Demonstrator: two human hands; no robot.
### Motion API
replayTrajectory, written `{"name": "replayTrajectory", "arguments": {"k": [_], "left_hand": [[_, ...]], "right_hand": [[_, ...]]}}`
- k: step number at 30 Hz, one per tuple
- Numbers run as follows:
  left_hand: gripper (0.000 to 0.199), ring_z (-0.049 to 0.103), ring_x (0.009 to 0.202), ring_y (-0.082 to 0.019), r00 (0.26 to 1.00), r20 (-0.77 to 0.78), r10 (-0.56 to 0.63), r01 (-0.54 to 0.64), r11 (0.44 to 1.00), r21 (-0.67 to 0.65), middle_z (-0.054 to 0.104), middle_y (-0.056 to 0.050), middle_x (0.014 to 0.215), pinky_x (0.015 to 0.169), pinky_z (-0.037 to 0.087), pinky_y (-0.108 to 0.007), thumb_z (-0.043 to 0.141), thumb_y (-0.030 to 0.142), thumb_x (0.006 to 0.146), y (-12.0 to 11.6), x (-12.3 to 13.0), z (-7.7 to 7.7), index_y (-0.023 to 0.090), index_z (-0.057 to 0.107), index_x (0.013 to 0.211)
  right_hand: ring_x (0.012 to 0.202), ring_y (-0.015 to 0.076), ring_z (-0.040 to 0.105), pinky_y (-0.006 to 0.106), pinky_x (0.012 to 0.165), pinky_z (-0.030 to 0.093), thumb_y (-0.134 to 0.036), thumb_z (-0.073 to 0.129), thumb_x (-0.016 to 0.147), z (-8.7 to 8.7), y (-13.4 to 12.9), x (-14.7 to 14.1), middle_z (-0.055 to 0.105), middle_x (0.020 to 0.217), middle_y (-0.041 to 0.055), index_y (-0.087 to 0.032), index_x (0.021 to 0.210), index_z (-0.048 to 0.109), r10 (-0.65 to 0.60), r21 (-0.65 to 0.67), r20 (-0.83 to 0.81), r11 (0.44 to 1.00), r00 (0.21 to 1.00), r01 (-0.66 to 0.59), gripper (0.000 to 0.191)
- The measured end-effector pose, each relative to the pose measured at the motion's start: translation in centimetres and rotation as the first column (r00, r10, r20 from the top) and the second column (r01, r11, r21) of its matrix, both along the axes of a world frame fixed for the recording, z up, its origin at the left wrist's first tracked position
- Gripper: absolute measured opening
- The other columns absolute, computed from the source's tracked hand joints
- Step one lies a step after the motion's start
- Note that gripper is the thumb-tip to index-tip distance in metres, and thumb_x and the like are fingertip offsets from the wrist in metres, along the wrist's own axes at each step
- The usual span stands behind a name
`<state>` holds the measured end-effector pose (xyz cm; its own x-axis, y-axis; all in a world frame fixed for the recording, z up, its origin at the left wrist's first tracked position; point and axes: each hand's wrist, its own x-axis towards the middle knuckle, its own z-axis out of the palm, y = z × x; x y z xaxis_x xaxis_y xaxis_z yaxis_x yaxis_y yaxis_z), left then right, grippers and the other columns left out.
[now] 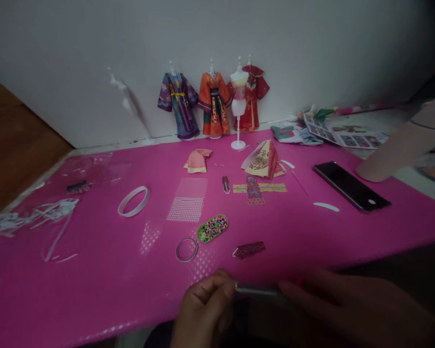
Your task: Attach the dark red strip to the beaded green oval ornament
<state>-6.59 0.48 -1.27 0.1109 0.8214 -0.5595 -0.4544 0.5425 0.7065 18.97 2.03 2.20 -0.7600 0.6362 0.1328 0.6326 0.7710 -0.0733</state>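
Note:
Low in the frame, by the table's front edge, my left hand is closed in a pinch, thumb against fingers. Whatever it pinches is too small and dark to make out. A slim grey metal tool, blurred, reaches from my right hand to the left fingertips. My right hand is closed around its other end, smeared by motion, with a bit of red at the fingers. Just beyond lies a dark red patterned strip with a white-edged tip. A green oval tray of colourful beads and a roll of narrow tape are nearby.
Doll robes hang on stands against the wall, beside a small white mannequin. Doll garments, a pearl sticker sheet, and a white ring of tape lie on the pink cover. A phone and tumbler are right.

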Motion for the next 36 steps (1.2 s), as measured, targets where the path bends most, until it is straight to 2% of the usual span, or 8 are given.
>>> {"name": "replayTrajectory", "arguments": {"k": [7,11,23,29,33,35,36], "left_hand": [[0.05,0.024,0.05,-0.005,1.0,-0.003,-0.002,0.002,1.0,0.006,0.035,0.009,0.055,0.05,0.025,-0.02,0.092,0.052,0.058,-0.1,0.0,-0.3,0.017,0.057,0.058],[0.051,0.023,0.05,-0.005,1.0,-0.004,-0.003,0.003,1.0,0.006,0.033,0.01,0.054,0.05,0.023,-0.021,0.091,0.053,0.057,0.0,0.1,-0.2,0.018,0.056,0.058],[0.043,0.02,0.049,-0.005,1.0,0.002,-0.014,0.014,1.0,0.026,0.031,0.01,0.052,0.052,0.03,-0.021,0.09,0.049,0.063,-0.2,-0.2,-0.4,0.018,0.06,0.06],[0.046,0.027,0.049,-0.004,0.999,-0.037,-0.009,0.01,0.999,0.037,0.038,0.008,0.054,0.052,0.033,-0.019,0.09,0.051,0.061,0.1,0.0,-0.4,0.017,0.06,0.057],[0.044,0.041,0.049,-0.006,0.986,-0.166,0.007,0.005,0.998,0.069,0.047,0.005,0.055,0.05,0.037,-0.018,0.087,0.056,0.062,0.0,-0.2,-0.1,0.017,0.065,0.059],[0.034,0.055,0.056,-0.011,0.93,-0.363,0.068,0.009,0.979,0.206,0.06,0.001,0.063,0.055,0.046,-0.02,0.082,0.051,0.071,0.0,-0.8,0.1,0.019,0.072,0.067],[0.026,0.061,0.063,-0.013,0.863,-0.49,0.124,0.042,0.949,0.314,0.066,-0.001,0.071,0.06,0.05,-0.021,0.078,0.046,0.077,-0.1,-1.2,0.2,0.021,0.074,0.074]], "right_hand": [[0.055,0.0155,0.064,0.027,0.041,0.04,-0.034,0.056,0.09,-0.3,-0.1,0.3,0.073,0.092,0.0019,-0.026,0.134,0.054,0.01,-0.053,-0.022,0.999,1.0,-0.011,0.045],[0.057,0.0167,0.064,0.027,0.042,0.042,-0.033,0.057,0.091,-0.3,-0.2,0.2,0.073,0.092,0.0024,-0.026,0.134,0.055,-0.023,-0.055,0.0,0.998,1.0,0.023,0.044],[0.053,0.0144,0.064,0.028,0.04,0.04,-0.028,0.061,0.084,-0.2,-0.1,0.2,0.072,0.087,-0.0015,-0.027,0.132,0.055,-0.015,-0.03,0.002,0.999,1.0,0.015,0.048],[0.053,0.0141,0.064,0.028,0.041,0.039,-0.034,0.06,0.089,-0.3,-0.1,0.4,0.072,0.088,-0.0014,-0.027,0.13,0.056,0.006,-0.029,0.012,1.0,1.0,-0.006,0.042],[0.052,0.0129,0.062,0.028,0.039,0.037,-0.032,0.057,0.09,-0.1,0.3,0.8,0.071,0.088,-0.0015,-0.025,0.133,0.055,0.035,0.007,-0.011,0.999,0.999,-0.035,0.043],[0.051,0.0123,0.061,0.026,0.04,0.037,-0.029,0.053,0.091,-0.1,0.4,1.4,0.072,0.089,-0.0006,-0.024,0.134,0.055,0.027,0.026,-0.048,0.999,0.998,-0.026,0.043],[0.051,0.0119,0.061,0.024,0.041,0.038,-0.026,0.051,0.091,-0.2,0.5,1.7,0.072,0.089,-0.0004,-0.025,0.134,0.055,0.004,0.026,-0.056,1.0,0.998,-0.003,0.044]]}}
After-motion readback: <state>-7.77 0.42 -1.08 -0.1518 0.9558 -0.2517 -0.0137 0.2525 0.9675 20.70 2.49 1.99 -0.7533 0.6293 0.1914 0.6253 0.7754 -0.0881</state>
